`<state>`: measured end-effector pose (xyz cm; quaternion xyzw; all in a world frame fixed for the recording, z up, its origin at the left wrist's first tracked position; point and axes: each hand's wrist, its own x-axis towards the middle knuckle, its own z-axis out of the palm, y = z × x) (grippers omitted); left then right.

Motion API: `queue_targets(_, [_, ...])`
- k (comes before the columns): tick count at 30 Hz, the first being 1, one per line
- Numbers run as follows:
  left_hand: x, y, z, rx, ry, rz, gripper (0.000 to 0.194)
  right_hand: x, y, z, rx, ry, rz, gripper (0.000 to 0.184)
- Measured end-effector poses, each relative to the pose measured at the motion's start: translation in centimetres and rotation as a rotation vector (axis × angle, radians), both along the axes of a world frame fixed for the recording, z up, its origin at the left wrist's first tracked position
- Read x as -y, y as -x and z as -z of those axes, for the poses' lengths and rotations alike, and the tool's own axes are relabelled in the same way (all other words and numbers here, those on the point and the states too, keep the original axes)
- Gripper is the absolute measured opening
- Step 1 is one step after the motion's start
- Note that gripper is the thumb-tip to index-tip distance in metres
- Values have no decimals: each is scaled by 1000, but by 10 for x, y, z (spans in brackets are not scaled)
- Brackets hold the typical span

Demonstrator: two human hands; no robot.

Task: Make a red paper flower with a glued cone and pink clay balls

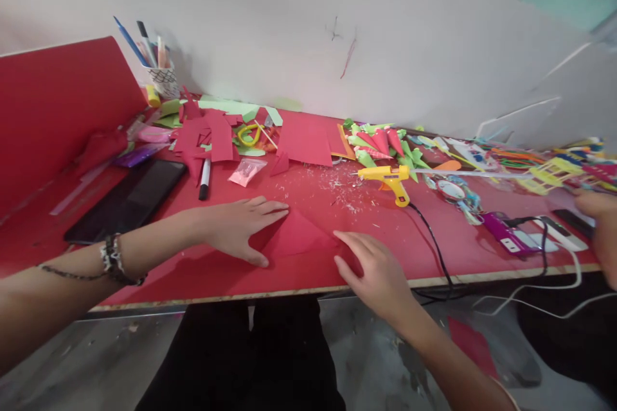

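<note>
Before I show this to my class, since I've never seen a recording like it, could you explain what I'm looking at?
There is no machine here, just a person's two bare hands. The single picture comes from a camera worn on their head, looking forward and down, so the arms reach in from below. The left hand lies spread at one side of a piece of red paper; the right hand has its fingertips at the other. Neither plainly grips it. On the red table also lie a yellow glue gun, a marker, a dark flat device and paper scraps. At the far right edge is another person's hand.
</note>
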<state>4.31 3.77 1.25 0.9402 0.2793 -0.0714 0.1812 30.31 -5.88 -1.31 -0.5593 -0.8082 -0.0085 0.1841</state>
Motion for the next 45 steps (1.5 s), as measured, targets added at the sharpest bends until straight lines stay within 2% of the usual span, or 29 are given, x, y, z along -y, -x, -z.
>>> queue_targets(3, [16,-7,14,106,-112,-170,78,-6,9,2,-36,38,-64,48])
queue_targets(5, [26,-12,18,210,-149,-223,66,-9,16,5,-54,53,-82,51])
queue_targets(7, [33,-15,18,312,-158,-238,49,-11,23,6,-62,66,-91,50])
queue_targets(11, [40,-18,7,425,-141,-245,19,-13,30,0,-59,51,-128,42])
queue_targets(15, [36,-13,-1,465,-48,-218,23,-19,26,-11,-19,32,-248,39])
queue_targets(19, [24,-3,-5,458,-35,-184,23,-32,18,-20,52,64,-330,52])
queue_targets(26, [1,8,-18,529,17,-114,25,-61,17,-32,-101,237,-417,54])
queue_targets(31, [-22,15,-25,639,79,-175,20,-81,25,-36,-242,200,-464,24])
queue_targets(34, [-37,21,-21,762,139,-206,5,-95,31,-36,-352,100,-471,15])
queue_targets(38, [-48,26,-4,832,181,-236,18,-117,42,-30,-561,-21,-383,11])
queue_targets(41, [-48,26,7,791,121,-262,27,-130,48,-19,-716,-1,-312,13])
queue_targets(45, [-47,26,14,830,-22,-319,14,-134,52,-5,-860,47,-219,13])
